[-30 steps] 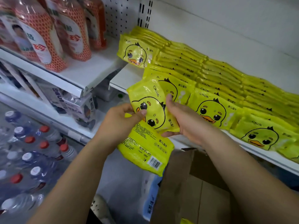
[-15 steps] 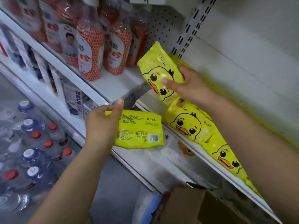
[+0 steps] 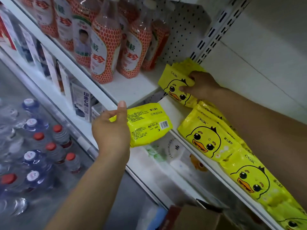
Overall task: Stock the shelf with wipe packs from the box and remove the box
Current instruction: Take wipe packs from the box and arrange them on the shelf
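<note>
Yellow plastic duck-print wipe pack (image 3: 174, 83) stood at the left end of the white metal shelf (image 3: 176, 107), gripped by the right hand (image 3: 201, 85), while the left hand (image 3: 111, 130) pinched 1 barcode-side-up yellow pack (image 3: 147, 123) just before the shelf edge, brown cardboard box (image 3: 197, 218) lower down.

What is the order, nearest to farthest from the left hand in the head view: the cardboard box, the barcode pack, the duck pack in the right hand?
1. Barcode pack: gripped by the left hand at the shelf front.
2. Duck pack: up and right, farther back, held by the right hand.
3. Box: low, at the view's bottom edge.
</note>
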Demonstrator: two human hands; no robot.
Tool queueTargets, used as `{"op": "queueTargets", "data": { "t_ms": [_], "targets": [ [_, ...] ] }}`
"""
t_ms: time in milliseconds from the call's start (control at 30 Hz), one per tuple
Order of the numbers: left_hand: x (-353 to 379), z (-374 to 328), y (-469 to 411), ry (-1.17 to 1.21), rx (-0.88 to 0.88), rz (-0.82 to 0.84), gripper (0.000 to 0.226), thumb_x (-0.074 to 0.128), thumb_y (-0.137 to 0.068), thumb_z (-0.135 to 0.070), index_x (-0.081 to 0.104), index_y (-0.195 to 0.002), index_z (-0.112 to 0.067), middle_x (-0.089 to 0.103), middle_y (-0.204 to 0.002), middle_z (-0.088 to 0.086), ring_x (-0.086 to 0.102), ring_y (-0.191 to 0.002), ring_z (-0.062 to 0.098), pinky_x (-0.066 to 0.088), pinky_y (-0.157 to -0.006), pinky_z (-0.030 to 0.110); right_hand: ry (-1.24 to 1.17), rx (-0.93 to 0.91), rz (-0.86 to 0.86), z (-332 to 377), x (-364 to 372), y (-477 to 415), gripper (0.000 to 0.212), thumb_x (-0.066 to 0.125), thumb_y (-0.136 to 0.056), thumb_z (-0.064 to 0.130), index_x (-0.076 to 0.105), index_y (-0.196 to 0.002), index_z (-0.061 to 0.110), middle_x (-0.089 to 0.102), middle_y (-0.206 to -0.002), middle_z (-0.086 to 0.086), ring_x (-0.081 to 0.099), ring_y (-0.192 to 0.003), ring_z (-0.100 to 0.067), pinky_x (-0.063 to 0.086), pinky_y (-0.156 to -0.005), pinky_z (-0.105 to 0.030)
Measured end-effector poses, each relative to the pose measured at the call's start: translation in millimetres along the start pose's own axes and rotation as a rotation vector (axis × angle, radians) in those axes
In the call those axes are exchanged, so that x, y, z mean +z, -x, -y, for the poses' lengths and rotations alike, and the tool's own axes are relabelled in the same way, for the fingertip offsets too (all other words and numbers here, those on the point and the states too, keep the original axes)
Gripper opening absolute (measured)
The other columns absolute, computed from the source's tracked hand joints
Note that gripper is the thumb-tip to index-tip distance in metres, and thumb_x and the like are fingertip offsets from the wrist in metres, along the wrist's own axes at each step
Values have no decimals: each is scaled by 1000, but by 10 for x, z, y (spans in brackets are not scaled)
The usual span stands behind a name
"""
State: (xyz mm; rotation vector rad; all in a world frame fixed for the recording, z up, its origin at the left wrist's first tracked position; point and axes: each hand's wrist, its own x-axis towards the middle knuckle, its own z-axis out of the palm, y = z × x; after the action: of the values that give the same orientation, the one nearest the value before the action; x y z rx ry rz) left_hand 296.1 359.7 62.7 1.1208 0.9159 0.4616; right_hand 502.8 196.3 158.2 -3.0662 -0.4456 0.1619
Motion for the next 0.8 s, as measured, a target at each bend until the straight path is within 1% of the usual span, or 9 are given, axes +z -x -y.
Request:
{"op": "queueTargets", "data": {
  "t_ms": [67, 133, 200, 300, 433, 567, 633, 733, 800],
  "targets": [
    [23, 11, -13, -5, -9, 16, 35, 67, -91, -57, 63, -82, -23, 70, -84, 7, 70, -75, 23, 61, -65, 35, 69, -6, -12, -71, 32, -2, 63, 74, -84, 54, 58, -124, 8, 61, -128, -12, 58, -115, -31, 51, -92, -42],
    [35, 2, 11, -1, -1, 30, 31, 64, -94, -53, 59, -85, -23, 61, -76, -3, 58, -64, 10, 49, -47, 16, 108, 17, -20, -109, 45, 8, 58, 75, -79, 60, 58, -109, 13, 62, -115, -8, 59, -111, -31, 49, -83, -37],
    [48, 3, 25, 20, 5, 61, 29, 64, -95, -51, 56, -82, -26, 57, -75, -6, 53, -63, 7, 42, -41, 12, 162, 21, -64, -123, 48, 40, 60, 76, -77, 62, 55, -107, 14, 62, -110, -7, 60, -108, -31, 48, -79, -36],
    [62, -14, 33, 32, 5, 81, 31, 63, -95, -53, 60, -93, -22, 59, -81, -7, 57, -71, 7, 45, -54, 17, 211, 0, -212, -95, 50, 176, 67, 73, -83, 58, 53, -124, 10, 62, -120, -12, 56, -115, -35, 51, -85, -42],
    [101, -39, 102, 52, 1, 97, 32, 64, -93, -56, 64, -81, -26, 72, -101, 11, 70, -90, 27, 58, -71, 36, -46, -122, -525, -54, 105, 596, 39, 62, -95, 46, 62, -110, 10, 66, -106, -8, 56, -107, -30, 47, -81, -39],
    [130, -52, 209, 107, -17, 248, 37, 68, -85, -62, 73, -79, -27, 71, -89, 17, 67, -79, 28, 58, -78, 66, -544, -74, -380, 107, 186, 1109, 35, 54, -101, 44, 67, -95, 12, 71, -88, -1, 64, -85, -16, 49, -77, -29],
    [151, -46, 280, 147, -34, 329, 37, 68, -90, -58, 74, -92, -21, 74, -100, 22, 73, -88, 32, 58, -78, 66, -733, 51, -258, 110, 281, 1262, 53, 51, -100, 52, 66, -95, 1, 71, -93, -17, 68, -86, -25, 53, -81, -39],
    [144, -11, 355, 171, -45, 374, 43, 66, -92, -56, 71, -108, -16, 76, -103, 13, 75, -94, 33, 62, -77, 53, -998, 168, -188, 65, 372, 1430, 74, 55, -89, 65, 62, -102, -7, 66, -107, -30, 66, -101, -44, 54, -89, -58],
    [124, 16, 401, 167, -36, 388, 44, 64, -93, -56, 69, -109, -15, 77, -101, 9, 75, -92, 31, 61, -75, 46, -1059, 163, -252, 48, 389, 1519, 67, 59, -93, 57, 61, -97, -10, 68, -98, -33, 69, -81, -42, 59, -74, -49]
  ]
}}
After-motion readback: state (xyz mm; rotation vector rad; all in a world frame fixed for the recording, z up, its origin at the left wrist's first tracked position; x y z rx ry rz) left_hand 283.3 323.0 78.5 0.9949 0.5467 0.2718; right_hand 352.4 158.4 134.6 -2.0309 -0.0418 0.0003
